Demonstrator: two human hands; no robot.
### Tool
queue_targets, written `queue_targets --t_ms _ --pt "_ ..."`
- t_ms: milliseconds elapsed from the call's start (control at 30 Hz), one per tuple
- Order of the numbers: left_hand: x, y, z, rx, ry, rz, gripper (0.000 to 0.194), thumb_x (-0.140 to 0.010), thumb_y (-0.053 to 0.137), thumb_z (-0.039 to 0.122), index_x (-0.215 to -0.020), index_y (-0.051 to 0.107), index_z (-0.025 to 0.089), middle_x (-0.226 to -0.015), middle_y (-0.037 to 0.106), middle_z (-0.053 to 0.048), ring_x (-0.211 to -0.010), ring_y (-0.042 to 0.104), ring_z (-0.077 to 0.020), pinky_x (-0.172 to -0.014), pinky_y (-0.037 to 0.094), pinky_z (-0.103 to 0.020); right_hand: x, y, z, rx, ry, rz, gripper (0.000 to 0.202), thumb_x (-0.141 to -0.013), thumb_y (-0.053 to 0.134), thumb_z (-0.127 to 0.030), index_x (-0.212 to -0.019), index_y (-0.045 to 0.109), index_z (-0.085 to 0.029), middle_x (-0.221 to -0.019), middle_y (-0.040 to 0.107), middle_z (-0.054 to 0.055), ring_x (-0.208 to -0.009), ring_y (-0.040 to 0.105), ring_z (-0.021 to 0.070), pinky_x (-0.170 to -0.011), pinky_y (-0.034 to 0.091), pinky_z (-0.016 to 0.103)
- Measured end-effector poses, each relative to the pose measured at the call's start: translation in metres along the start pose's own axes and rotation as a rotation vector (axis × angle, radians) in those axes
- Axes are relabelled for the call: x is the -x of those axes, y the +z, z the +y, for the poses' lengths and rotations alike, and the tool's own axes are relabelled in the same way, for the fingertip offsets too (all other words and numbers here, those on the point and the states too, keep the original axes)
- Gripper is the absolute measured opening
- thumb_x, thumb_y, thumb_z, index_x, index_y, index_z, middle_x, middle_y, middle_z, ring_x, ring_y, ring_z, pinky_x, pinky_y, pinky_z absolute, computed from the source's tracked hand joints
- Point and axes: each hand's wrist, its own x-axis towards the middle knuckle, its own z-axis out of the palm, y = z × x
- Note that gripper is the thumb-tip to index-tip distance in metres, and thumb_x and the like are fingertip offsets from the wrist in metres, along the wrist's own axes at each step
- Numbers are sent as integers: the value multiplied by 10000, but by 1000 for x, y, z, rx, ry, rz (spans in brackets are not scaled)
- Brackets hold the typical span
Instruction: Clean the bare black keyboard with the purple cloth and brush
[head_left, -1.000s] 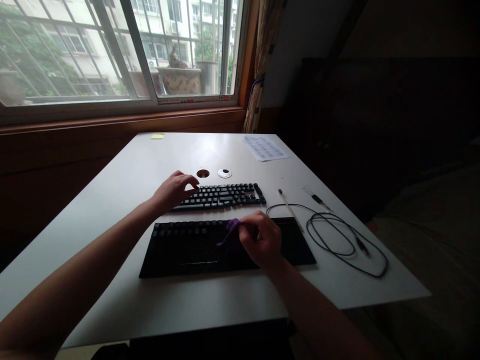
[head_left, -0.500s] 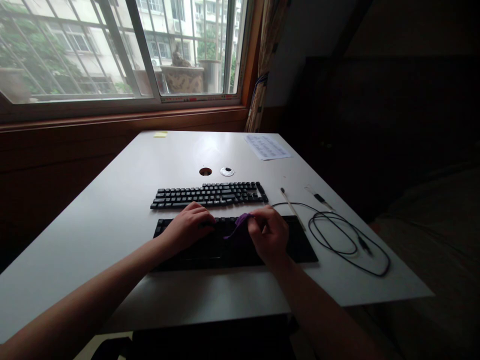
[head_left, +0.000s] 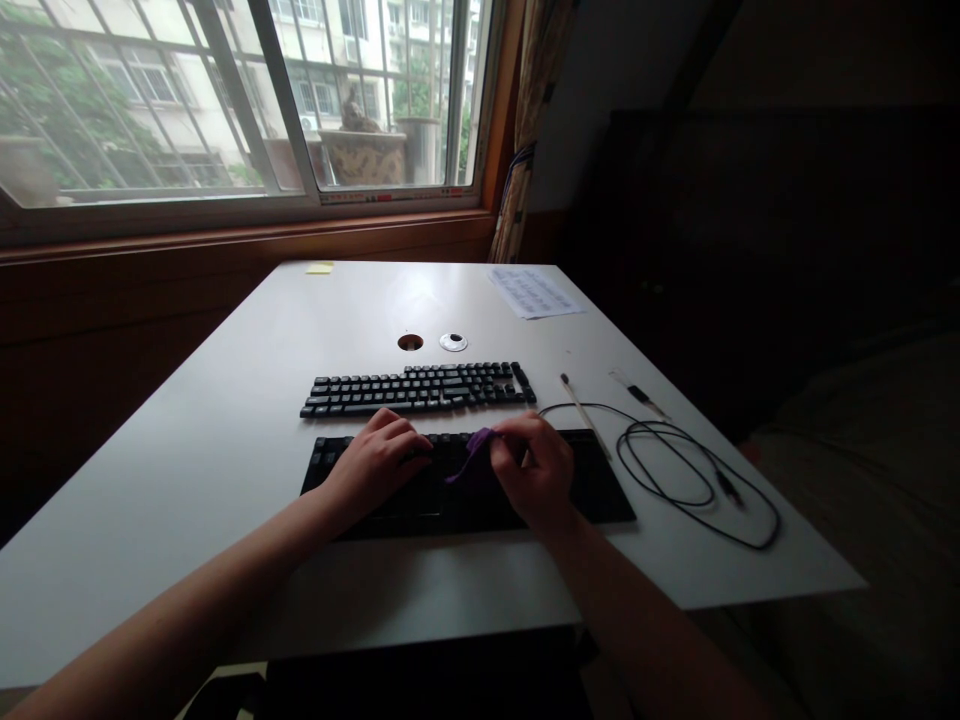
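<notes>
R hand pinching purple cloth over near kb, L hand curled over it too, can't tell if gripping. Loose cloth cd snag keycaps n pop 1 imo.

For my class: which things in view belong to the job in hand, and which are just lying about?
Apparently in the job:
purple cloth, in the right hand
black keyboard, under the left hand
keycaps, in rows behind it

Seemingly lying about:
yellow sticky note
printed paper
grommet cover
</notes>
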Motion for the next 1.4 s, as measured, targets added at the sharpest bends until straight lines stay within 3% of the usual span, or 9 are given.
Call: queue_targets --t_ms 400,733,933,1200,1400 --pt "1 0 2 -34 73 -5 117 -969 684 259 -1056 748 215 -966 742 -76 -934 581 -253 -824 551 -397 -2 1 -3 10 -16 -17 108 -870 635 -142 -909 625 -243 -721 552 -42 -581 505 107 -553 443 263" --pt "3 1 1 89 -52 58 160 -890 771 224 -1032 697 218 -964 762 -51 -966 633 -257 -833 566 -387 -2 1 -3 6 -19 -38 123 -869 644 -129 -918 623 -240 -727 541 -47 -591 505 105 -555 437 257" --pt "2 -10 9 383 -168 203 115 -914 740 230 -1024 709 214 -966 753 -40 -837 707 -183 -753 592 -308 -6 5 -1 27 3 -108 110 -886 639 -131 -928 643 -232 -806 580 -20 -656 558 113 -603 489 262" --pt "3 -16 27 785 -276 176 179 -880 788 283 -1002 707 181 -965 751 -64 -871 733 -194 -792 620 -309 -4 9 -1 -49 -17 -199 133 -905 670 -135 -990 665 -236 -883 641 -14 -664 591 93 -621 525 240" --pt "4 -11 31 924 -290 165 207 -875 796 292 -1002 686 170 -958 733 -72 -881 726 -203 -815 621 -327 -4 12 -5 -123 -62 -278 161 -920 682 -137 -1041 690 -243 -908 673 4 -726 626 112 -656 548 251"
